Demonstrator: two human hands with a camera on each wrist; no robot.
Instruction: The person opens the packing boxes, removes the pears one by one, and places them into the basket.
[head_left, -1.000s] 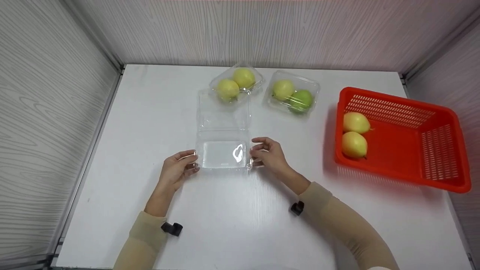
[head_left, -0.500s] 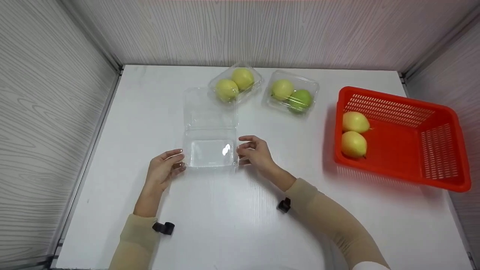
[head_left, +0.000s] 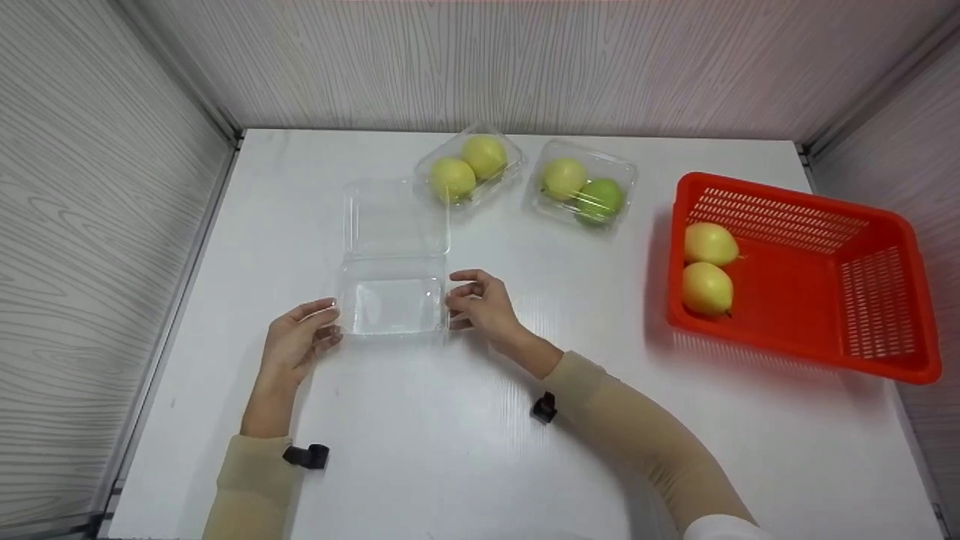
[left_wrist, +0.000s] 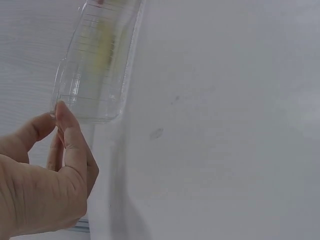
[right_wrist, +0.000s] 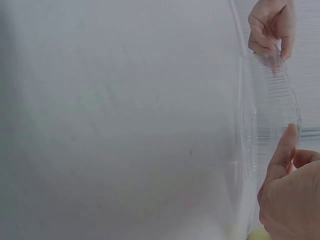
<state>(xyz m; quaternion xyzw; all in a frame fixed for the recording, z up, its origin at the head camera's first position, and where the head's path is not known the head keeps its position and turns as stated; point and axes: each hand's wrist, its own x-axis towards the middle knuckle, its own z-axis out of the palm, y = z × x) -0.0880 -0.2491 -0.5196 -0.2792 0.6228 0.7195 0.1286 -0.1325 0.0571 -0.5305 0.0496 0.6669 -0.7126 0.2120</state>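
A clear plastic clamshell box (head_left: 397, 304) stands with its lid (head_left: 397, 217) folded back toward the far side; no fruit lies inside. At its left rim my left hand (head_left: 294, 341) pinches the plastic between thumb and fingers, also seen in the left wrist view, where the left hand (left_wrist: 55, 175) grips a corner of the box (left_wrist: 95, 65). My right hand (head_left: 486, 309) holds the opposite rim. In the right wrist view, the right thumb and fingers lie on either side of the edge of the box (right_wrist: 272, 95).
Behind the lid sits a clear box (head_left: 507, 180) with two yellow pears. Beside it another clear box (head_left: 626, 176) holds a yellow pear and a green one. On the right stands a red plastic basket (head_left: 787, 300) with two yellow pears (head_left: 709, 289) against its left wall.
Both hands have moved left across the white table, carrying the clamshell box with them. Its lid stays folded back. The filled boxes and the basket have not moved.
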